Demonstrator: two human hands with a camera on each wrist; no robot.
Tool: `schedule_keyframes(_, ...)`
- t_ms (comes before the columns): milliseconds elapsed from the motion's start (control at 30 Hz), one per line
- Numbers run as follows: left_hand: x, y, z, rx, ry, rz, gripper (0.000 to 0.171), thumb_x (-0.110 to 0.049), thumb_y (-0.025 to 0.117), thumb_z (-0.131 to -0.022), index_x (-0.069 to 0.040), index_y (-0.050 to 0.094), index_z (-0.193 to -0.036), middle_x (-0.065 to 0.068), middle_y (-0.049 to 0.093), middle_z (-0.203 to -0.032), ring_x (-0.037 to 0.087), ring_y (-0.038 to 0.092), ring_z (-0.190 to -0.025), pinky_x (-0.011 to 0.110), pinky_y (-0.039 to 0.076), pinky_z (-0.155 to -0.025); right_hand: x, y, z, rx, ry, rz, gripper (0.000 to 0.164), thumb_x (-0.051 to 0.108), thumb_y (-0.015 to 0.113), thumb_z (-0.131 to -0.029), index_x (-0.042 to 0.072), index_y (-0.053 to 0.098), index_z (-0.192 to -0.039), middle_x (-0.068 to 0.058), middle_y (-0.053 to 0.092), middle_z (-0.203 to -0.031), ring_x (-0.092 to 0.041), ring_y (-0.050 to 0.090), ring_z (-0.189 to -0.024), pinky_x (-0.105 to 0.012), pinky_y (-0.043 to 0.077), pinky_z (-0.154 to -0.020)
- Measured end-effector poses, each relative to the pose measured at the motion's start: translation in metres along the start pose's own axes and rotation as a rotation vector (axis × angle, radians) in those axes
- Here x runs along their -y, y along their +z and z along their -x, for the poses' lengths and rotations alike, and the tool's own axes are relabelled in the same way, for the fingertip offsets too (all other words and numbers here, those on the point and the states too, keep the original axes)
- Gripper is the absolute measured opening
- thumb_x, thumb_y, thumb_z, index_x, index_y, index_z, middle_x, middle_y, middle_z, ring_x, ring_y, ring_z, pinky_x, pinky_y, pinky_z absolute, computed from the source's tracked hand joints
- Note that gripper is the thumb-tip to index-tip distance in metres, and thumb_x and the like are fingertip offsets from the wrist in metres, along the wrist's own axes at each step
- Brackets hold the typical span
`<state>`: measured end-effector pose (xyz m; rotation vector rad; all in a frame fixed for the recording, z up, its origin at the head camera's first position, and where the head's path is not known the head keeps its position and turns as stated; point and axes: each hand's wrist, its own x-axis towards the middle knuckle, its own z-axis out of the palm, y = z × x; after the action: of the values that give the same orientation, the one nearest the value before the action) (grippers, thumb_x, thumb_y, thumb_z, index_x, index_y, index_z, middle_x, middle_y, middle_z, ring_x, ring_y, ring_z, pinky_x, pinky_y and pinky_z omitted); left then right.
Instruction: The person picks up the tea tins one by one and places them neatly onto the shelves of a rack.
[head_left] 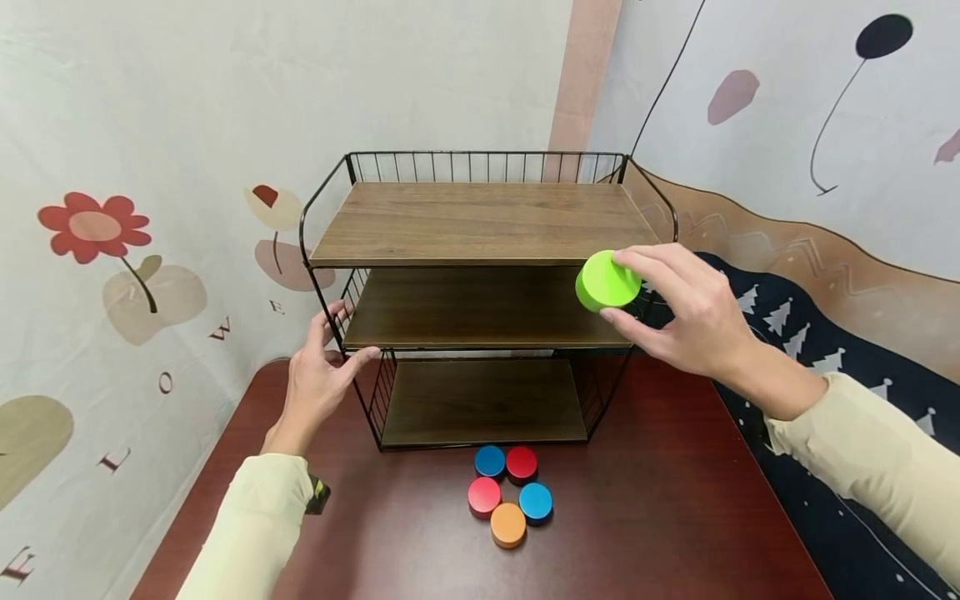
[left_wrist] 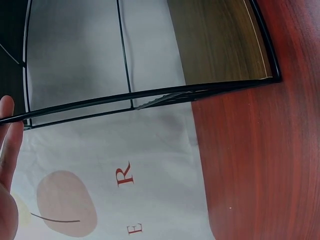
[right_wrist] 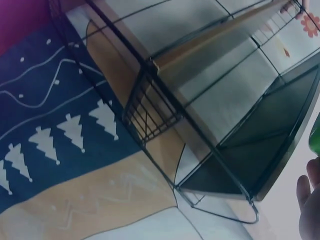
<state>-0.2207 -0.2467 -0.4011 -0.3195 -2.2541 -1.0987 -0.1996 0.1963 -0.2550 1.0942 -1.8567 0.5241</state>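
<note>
Right wrist view is dim and tilted; only a green sliver of the green disc shows at the frame edge, plus a fingertip of the right hand, rest cut off. Left wrist view shows just the edge of the left hand against the shelf rack wire; fingers mostly out of frame. Lower shelf interior is dark, hard to read.

Head view: right hand pinches the green disc between thumb and fingertips, grip curled round it, held in the air at the right front corner of the shelf rack, level with the gap between top and middle shelves. Left hand has fingers spread and mostly straight, touching the rack's left front wire post; holds nothing.

On the dark red surface, just before the rack, a tight cluster: blue disc, red disc, second red disc, second blue disc, orange disc.
</note>
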Motion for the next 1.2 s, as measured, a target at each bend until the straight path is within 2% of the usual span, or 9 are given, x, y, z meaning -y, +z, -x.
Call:
schedule_keyframes(133,-0.001,0.002,-0.001,0.01,-0.004,0.005,0.081,-0.021,0.085,-0.081,-0.018,0.04,-0.149,0.007,0.058,-0.141,0.025,0.063,-0.114,0.006,0.045,-0.071,-0.009,-0.004,-0.006,-0.046,0.03,0.04,0.055,0.046,0.064,-0.094,-0.004,0.068,-0.116,-0.019,0.069,-0.108,-0.034,0.064,-0.095,-0.024,0.042,-0.094)
schedule_keyframes(333,0.0,0.003,-0.001,0.007,-0.023,-0.019,0.081,-0.022,0.085,-0.081,-0.017,0.041,-0.149,0.008,0.058,-0.14,0.026,0.07,-0.095,0.009,0.045,-0.068,-0.022,-0.007,-0.013,-0.046,0.122,0.102,0.062,0.055,0.06,-0.093,-0.001,0.068,-0.118,-0.019,0.07,-0.109,-0.035,0.061,-0.097,-0.042,0.039,-0.082)
schedule_keyframes(400,0.001,0.002,0.0,0.0,-0.026,-0.022,0.081,-0.021,0.085,-0.081,-0.018,0.041,-0.149,0.008,0.059,-0.14,0.026,0.07,-0.096,0.009,0.045,-0.068,-0.025,-0.006,-0.014,-0.039,0.15,0.105,0.062,0.056,0.059,-0.093,0.0,0.068,-0.118,-0.019,0.07,-0.108,-0.035,0.06,-0.099,-0.044,0.038,-0.081)
schedule_keyframes(533,0.002,0.002,0.0,-0.004,-0.018,-0.014,0.082,-0.02,0.085,-0.081,-0.02,0.041,-0.149,0.007,0.058,-0.14,0.026,0.066,-0.109,0.006,0.043,-0.07,-0.032,-0.008,-0.015,-0.007,0.175,0.141,0.061,0.053,0.058,-0.093,0.0,0.067,-0.121,-0.019,0.07,-0.11,-0.036,0.059,-0.104,-0.047,0.039,-0.084)
schedule_keyframes(667,0.002,0.004,-0.001,-0.002,-0.006,-0.004,0.082,-0.019,0.085,-0.081,-0.02,0.041,-0.149,0.009,0.058,-0.14,0.027,0.065,-0.11,0.006,0.043,-0.07,-0.039,-0.012,-0.015,0.039,0.186,0.2,0.057,0.048,0.059,-0.093,-0.001,0.065,-0.123,-0.02,0.069,-0.111,-0.037,0.058,-0.106,-0.049,0.041,-0.088)
schedule_keyframes(767,0.001,0.006,-0.003,0.0,-0.004,0.006,0.081,-0.019,0.085,-0.081,-0.02,0.041,-0.149,0.011,0.058,-0.14,0.028,0.065,-0.112,0.006,0.044,-0.07,-0.042,-0.013,-0.014,0.038,0.193,0.219,0.053,0.041,0.063,-0.091,-0.002,0.065,-0.122,-0.021,0.069,-0.108,-0.037,0.056,-0.103,-0.049,0.041,-0.087)
schedule_keyframes(967,0.0,0.006,-0.004,0.0,-0.005,-0.009,0.081,-0.019,0.085,-0.081,-0.017,0.041,-0.149,0.009,0.058,-0.141,0.029,0.069,-0.1,0.007,0.044,-0.068,-0.046,-0.011,-0.013,0.022,0.225,0.222,0.049,0.035,0.068,-0.088,0.0,0.067,-0.121,-0.02,0.07,-0.106,-0.037,0.055,-0.104,-0.051,0.04,-0.09)
schedule_keyframes(1100,0.001,0.003,-0.001,-0.006,-0.01,-0.034,0.082,-0.017,0.086,-0.08,-0.017,0.042,-0.149,0.007,0.059,-0.14,0.021,0.07,-0.09,0.006,0.043,-0.068,-0.047,-0.007,-0.012,0.023,0.258,0.203,0.046,0.032,0.069,-0.087,0.001,0.068,-0.122,-0.019,0.07,-0.105,-0.036,0.054,-0.108,-0.051,0.038,-0.095)
schedule_keyframes(1200,0.002,0.002,0.0,-0.012,-0.007,-0.032,0.082,-0.015,0.086,-0.079,-0.016,0.042,-0.149,0.008,0.059,-0.139,0.002,0.067,-0.081,0.006,0.044,-0.066,-0.048,-0.003,-0.01,0.024,0.273,0.205,0.044,0.032,0.068,-0.088,0.002,0.068,-0.121,-0.019,0.07,-0.104,-0.036,0.054,-0.108,-0.052,0.038,-0.095)
